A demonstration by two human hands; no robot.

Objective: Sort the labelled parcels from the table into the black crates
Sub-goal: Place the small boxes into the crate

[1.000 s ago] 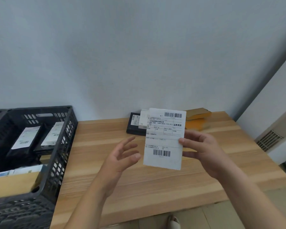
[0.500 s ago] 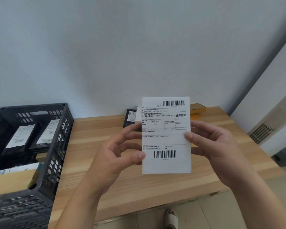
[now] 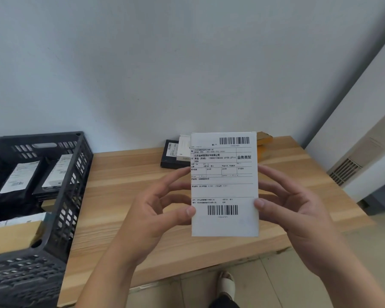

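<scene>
Raised and squared since a second ago, the labelled parcel (image 3: 224, 185) hangs above the surface (image 3: 125, 196), left hand (image 3: 156, 210) now joining right hand (image 3: 291, 205), both pinching its edges; crate (image 3: 71, 174) awaits reading.

- White labelled parcel (image 3: 224, 185) held upright above the table (image 3: 125, 196), label facing the camera; one barcode at the top right, a second near the bottom.
- Left hand (image 3: 156, 210) pinches the parcel's left edge, thumb on the front face, fingers curled behind.
- Right hand (image 3: 293, 207) holds the right edge with the same grip, thumb beside the lower barcode.
- Black crate (image 3: 73, 196) at the table's left end holds black labelled parcels (image 3: 20, 178) and a brown box.
- Against the wall behind the held parcel: a black parcel (image 3: 170, 156) with a white box on it, and orange-brown boxes (image 3: 265, 138) just beside.
- One foot in a pale slipper (image 3: 227, 283) on the tiled floor.
</scene>
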